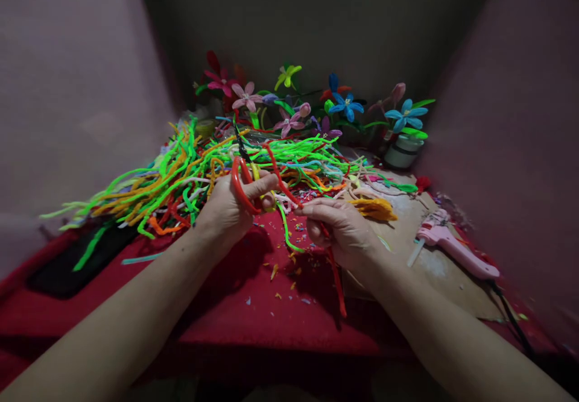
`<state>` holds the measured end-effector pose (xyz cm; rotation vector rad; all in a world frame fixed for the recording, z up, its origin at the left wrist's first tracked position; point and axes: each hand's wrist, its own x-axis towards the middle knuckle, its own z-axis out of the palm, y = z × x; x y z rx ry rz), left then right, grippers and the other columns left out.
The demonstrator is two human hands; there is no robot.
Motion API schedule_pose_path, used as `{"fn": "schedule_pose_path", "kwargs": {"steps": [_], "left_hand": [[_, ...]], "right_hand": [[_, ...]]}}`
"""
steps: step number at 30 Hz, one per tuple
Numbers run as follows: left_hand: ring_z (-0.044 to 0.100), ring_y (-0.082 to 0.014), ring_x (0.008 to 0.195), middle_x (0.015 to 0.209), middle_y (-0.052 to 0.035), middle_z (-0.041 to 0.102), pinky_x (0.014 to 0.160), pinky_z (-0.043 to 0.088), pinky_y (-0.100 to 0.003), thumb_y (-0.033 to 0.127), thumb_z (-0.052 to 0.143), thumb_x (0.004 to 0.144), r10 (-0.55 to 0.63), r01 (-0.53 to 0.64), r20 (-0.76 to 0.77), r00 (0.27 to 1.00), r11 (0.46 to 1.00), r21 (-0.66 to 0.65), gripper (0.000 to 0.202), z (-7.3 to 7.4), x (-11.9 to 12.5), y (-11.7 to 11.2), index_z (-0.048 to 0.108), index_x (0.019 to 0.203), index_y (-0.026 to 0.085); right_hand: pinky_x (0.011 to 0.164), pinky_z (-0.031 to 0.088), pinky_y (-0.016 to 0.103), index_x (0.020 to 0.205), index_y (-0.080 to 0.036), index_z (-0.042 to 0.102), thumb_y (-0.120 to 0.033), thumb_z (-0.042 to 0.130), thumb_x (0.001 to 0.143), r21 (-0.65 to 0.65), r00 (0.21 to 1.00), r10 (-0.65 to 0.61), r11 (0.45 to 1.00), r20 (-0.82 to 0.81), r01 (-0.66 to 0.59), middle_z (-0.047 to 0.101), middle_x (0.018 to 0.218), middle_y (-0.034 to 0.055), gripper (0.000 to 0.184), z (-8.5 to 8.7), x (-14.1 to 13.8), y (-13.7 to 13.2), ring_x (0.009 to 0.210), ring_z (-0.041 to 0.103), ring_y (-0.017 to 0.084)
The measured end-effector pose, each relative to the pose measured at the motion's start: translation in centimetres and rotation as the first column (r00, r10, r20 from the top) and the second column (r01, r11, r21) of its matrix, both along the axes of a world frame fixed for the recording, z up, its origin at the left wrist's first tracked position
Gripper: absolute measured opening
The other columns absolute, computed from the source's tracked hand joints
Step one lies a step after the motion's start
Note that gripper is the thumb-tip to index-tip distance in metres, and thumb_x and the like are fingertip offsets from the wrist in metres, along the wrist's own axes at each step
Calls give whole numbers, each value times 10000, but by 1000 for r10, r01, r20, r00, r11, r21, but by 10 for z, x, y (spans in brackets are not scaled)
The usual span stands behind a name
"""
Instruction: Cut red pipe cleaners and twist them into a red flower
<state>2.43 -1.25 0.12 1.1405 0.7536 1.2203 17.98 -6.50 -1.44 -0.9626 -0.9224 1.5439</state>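
My left hand (233,206) grips red-handled scissors (242,179), fingers through the loops, the dark blades pointing up and away over the pile. My right hand (341,227) is closed in a pinch on a red pipe cleaner (337,281); the pipe cleaner runs from near the scissors, through the fingers, and hangs down toward the front of the red cloth (253,317). A green pipe cleaner (287,230) curves between the two hands. Both hands hover just above the cloth.
A big heap of green, orange and yellow pipe cleaners (181,167) lies behind the hands. Finished pipe-cleaner flowers (346,106) stand at the back, beside a small jar (402,152). A pink glue gun (452,245) lies on a board (434,281) at right. Small clippings dot the cloth.
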Motion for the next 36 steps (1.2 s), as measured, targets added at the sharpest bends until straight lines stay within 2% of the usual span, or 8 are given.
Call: {"fn": "schedule_pose_path", "kwargs": {"steps": [4,6,13,19,26,29,32,36], "left_hand": [[477,-59,475,565,0,570,446,347,-186,171,736,638,-86,85,-52,995,996,-29,123,-1,8,-13,629,636,111],[478,-60,468,524,15,545,466,360,-191,167,724,654,-87,85,-77,993,996,-37,134,-1,10,-18,608,617,113],[458,-40,437,554,53,528,441,334,-178,127,754,591,-5,5,1,1000,997,-74,222,-1,12,-19,563,705,132],[451,-31,419,538,62,527,405,315,-167,118,761,574,124,-123,9,992,990,-76,254,-3,9,-10,566,735,133],[497,-22,455,569,45,560,399,364,-123,36,756,533,262,-261,151,953,965,-31,233,-4,-10,16,561,617,133],[510,-28,467,606,10,610,410,396,-124,101,774,573,198,-191,149,969,980,-58,193,-3,-14,20,598,645,129],[515,-37,467,649,-37,649,425,417,-140,174,790,589,50,-37,119,992,993,-114,210,-5,-8,12,611,675,105],[558,-65,501,655,-30,649,483,457,-174,140,771,592,-109,122,77,991,976,-180,198,-14,5,-2,626,721,101]], "right_hand": [[359,134,202,597,-143,609,-251,719,621,-7,1000,-23,1000,22,23,444,383,-70,155,-2,-2,-1,343,310,29],[359,139,203,587,-143,602,-251,719,626,9,999,-31,999,25,31,425,377,-75,164,-2,-2,-2,339,302,29],[358,167,191,608,-143,611,-228,687,646,61,1000,4,998,10,-4,425,386,-79,120,-3,-3,-4,343,299,26],[340,222,169,694,-119,651,-254,695,645,-72,985,174,982,-20,-175,541,452,-34,151,-4,0,-2,352,406,41],[312,268,162,754,-77,681,-236,687,645,-131,970,242,961,-29,-244,583,480,-5,192,-11,2,-1,336,426,44],[302,255,165,733,-91,676,-255,706,631,-122,981,192,974,-7,-191,570,455,-17,195,-10,1,-1,324,412,44],[318,261,163,697,-110,664,-263,732,616,-98,996,81,992,27,-78,561,449,-27,186,-8,-1,-2,351,430,46],[325,263,164,659,-124,641,-265,712,654,-59,997,50,997,66,-47,575,466,-25,159,-7,-1,-2,352,440,45]]}}
